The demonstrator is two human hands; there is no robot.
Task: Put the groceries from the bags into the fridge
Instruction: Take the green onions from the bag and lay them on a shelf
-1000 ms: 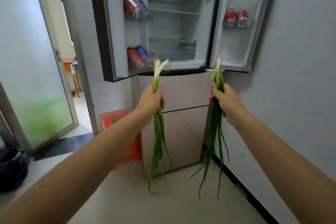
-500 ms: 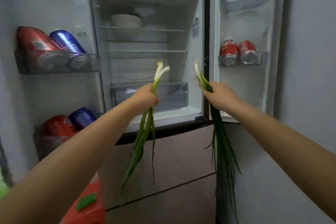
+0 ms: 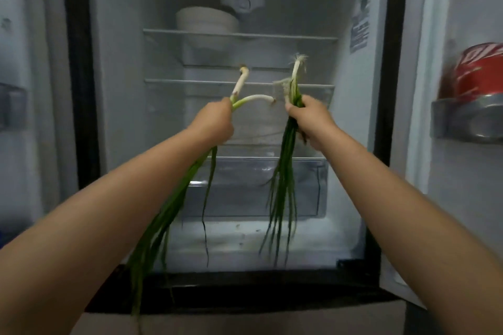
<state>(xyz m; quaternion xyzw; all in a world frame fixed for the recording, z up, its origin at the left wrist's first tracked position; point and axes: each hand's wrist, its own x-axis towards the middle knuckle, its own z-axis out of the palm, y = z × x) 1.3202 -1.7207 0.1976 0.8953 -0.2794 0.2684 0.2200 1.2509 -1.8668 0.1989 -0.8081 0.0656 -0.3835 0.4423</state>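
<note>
1. Scallions in both fists, raised before the open fridge [image 3: 114, 90]!
2. Left hand [image 3: 215, 124] grips one scallion bunch [image 3: 174, 198], fingers curled round it.
3. Right hand [image 3: 310, 119] clutches the other bunch [image 3: 283, 171], roots up, above the crisper drawer [image 3: 307, 187].

probably a home kitchen: open fridge [image 3: 114, 90], bowls [image 3: 206, 20].

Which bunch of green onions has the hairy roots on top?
The bunch in the right hand: its green onions end in wispy roots; the left hand's look bare.
</note>
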